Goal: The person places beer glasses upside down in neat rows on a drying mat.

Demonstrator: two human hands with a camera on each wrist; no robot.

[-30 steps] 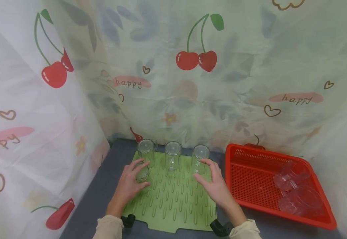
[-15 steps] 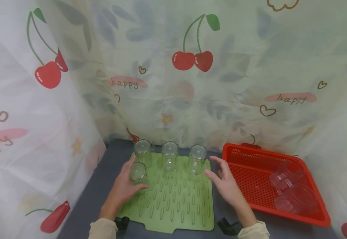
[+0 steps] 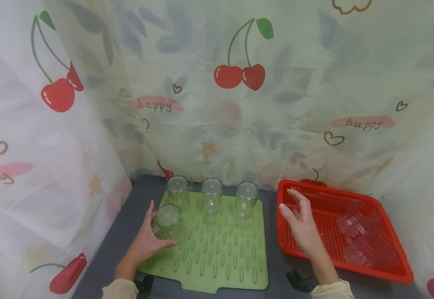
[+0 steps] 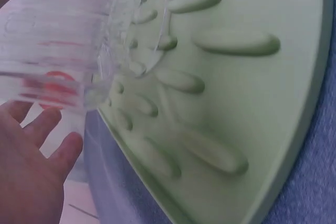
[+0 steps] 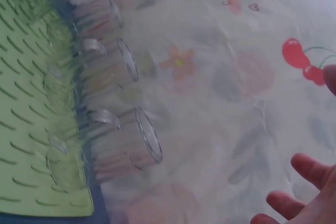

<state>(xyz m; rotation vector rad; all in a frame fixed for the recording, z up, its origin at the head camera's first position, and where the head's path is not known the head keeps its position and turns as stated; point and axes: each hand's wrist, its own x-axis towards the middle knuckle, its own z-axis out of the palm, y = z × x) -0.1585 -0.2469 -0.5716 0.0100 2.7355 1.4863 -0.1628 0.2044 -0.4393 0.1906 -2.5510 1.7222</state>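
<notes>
An upside-down clear glass mug stands at the left of a green ridged drying mat. Around its left and near sides my left hand spreads its fingers and thumb. In the left wrist view, straight fingers lie just beside the mug wall; whether any touch it is unclear. Three more upturned mugs line the mat's back edge: left, middle and right. My right hand hovers at the left side of a red basket, fingers loosely bent and holding nothing.
Inside the basket, two clear glass mugs lie on their sides, a near one and a far one. Printed curtains hang close behind and at both sides. Dark cloth covers the table around the mat.
My right hand has drawn away from the back right mug, rightward to the basket. The left hand has moved left and spread wider. The front left mug appears shifted slightly left.
</notes>
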